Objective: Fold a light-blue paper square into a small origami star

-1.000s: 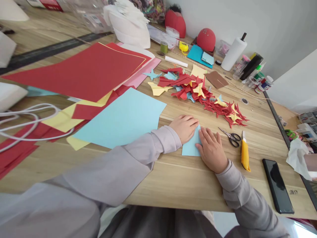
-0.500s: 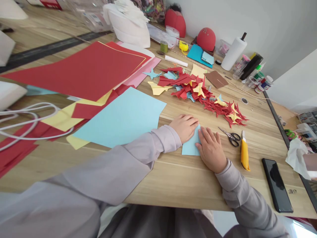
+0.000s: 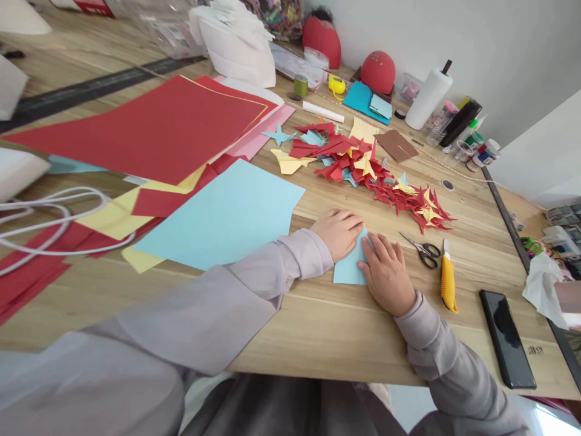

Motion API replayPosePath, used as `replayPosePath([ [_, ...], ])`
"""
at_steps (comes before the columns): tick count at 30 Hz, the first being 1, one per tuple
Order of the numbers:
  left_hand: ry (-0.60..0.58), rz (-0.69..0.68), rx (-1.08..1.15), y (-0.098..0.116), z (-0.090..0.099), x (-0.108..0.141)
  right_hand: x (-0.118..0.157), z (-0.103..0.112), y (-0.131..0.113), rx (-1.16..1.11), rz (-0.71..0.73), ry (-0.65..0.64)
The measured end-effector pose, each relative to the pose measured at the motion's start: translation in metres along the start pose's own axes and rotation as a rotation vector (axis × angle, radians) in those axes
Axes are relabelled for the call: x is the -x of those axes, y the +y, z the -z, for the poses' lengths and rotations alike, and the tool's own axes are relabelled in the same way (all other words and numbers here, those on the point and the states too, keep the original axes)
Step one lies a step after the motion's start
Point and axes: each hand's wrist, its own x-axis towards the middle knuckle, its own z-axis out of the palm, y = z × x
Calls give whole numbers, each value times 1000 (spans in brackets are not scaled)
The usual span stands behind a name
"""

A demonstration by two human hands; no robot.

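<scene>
A small piece of light blue paper [image 3: 350,266] lies flat on the wooden table, partly covered by both hands. My left hand [image 3: 338,233] rests on its upper left part, fingers laid flat towards the top corner. On its right edge lies my right hand [image 3: 388,272], with the fingers stretched out and the thumb apart. Under the right fingers the edge of the paper is hidden. To the right of that hand are black-handled scissors [image 3: 428,253] and a yellow utility knife [image 3: 448,281].
A large blue sheet [image 3: 227,218] and a red sheet [image 3: 149,127] lie to the left, near a white cable [image 3: 63,221]. Beyond my hands is a heap of red, yellow and blue paper stars [image 3: 345,154]. A phone [image 3: 506,339] lies at the right.
</scene>
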Motion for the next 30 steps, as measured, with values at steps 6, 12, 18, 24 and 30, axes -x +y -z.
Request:
replayPosePath([
  [6,-47,16,39,2,5,1,-1,2,0,-25,-14,-3],
  [12,-36,6,64,1,5,4,-1,0,3,-76,-40,27],
  [18,-37,-5,84,0,5,6,0,0,4,-89,-41,22],
  [24,-58,10,96,0,7,5,0,-2,4,-96,-48,39],
  [30,-54,11,90,1,6,4,0,-3,3,-86,-44,55],
])
